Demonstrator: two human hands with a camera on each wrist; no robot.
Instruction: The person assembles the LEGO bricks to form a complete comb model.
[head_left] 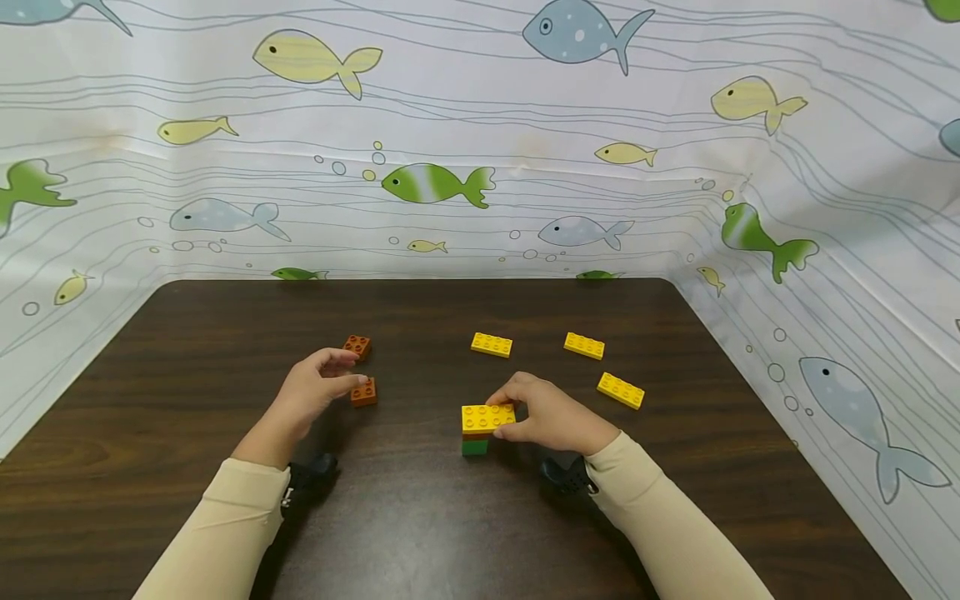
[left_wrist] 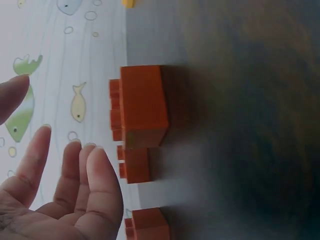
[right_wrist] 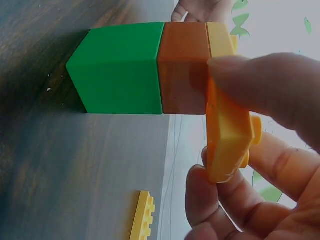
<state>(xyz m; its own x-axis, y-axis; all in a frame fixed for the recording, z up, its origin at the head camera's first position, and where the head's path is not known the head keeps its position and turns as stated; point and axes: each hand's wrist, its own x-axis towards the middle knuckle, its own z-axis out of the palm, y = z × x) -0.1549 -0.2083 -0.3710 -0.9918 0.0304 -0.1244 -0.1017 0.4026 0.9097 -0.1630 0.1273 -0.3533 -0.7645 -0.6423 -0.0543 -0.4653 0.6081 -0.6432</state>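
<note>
A small stack stands on the table: a green block at the bottom, an orange-brown brick on it, and a flat yellow brick on top, overhanging to the right. My right hand pinches the overhanging end of that yellow brick between thumb and fingers. To the left, my left hand hovers beside the orange bricks with its fingers apart, holding nothing. One orange brick sits by the thumb and another orange brick lies behind the fingers. A third orange brick shows in the left wrist view.
Farther back lie a yellow brick, a second yellow brick and a third yellow brick to the right. A fish-patterned curtain surrounds the dark wooden table at the back and sides.
</note>
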